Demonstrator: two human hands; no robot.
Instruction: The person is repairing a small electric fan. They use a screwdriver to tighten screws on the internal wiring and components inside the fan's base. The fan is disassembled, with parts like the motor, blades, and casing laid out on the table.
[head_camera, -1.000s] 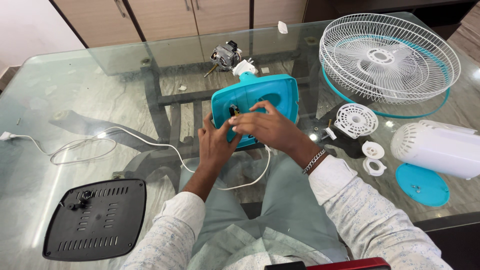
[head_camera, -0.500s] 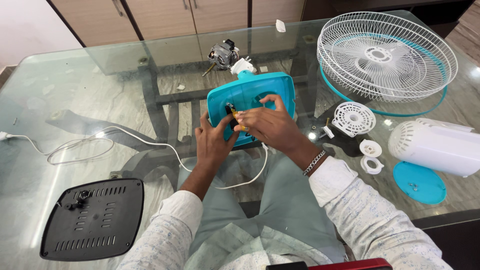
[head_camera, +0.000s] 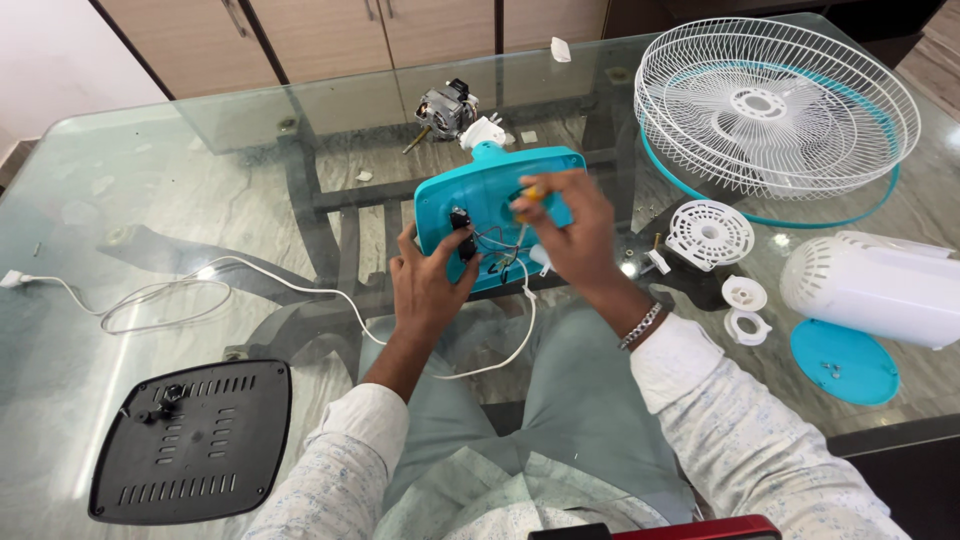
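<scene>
Holding the teal fan housing (head_camera: 492, 200) up off the glass surface (head_camera: 150, 200) in the middle of the frame, the left hand (head_camera: 428, 285) has its grip clamped on the lower left edge, thumb right by the black switch (head_camera: 462, 232). The right hand (head_camera: 562, 225) is pinched shut on a small yellow-handled screwdriver (head_camera: 532, 194) poking into the open back where the loose wires (head_camera: 500, 255) sit. My guess is this shell is light, stiff moulded plastic, smooth enough to slip if you only pinch it, so grabbing the rim like this beats grabbing the middle. The wires look like the fragile bit, and the white cord (head_camera: 300, 290) trailing off to the left could tug on it. Around it: wire fan guard (head_camera: 775, 105) upper right, white motor cover (head_camera: 880, 290) and teal disc (head_camera: 845, 362) at the right, black vented base plate (head_camera: 190, 440) lower left, bare motor (head_camera: 445, 108) near the top centre.
</scene>
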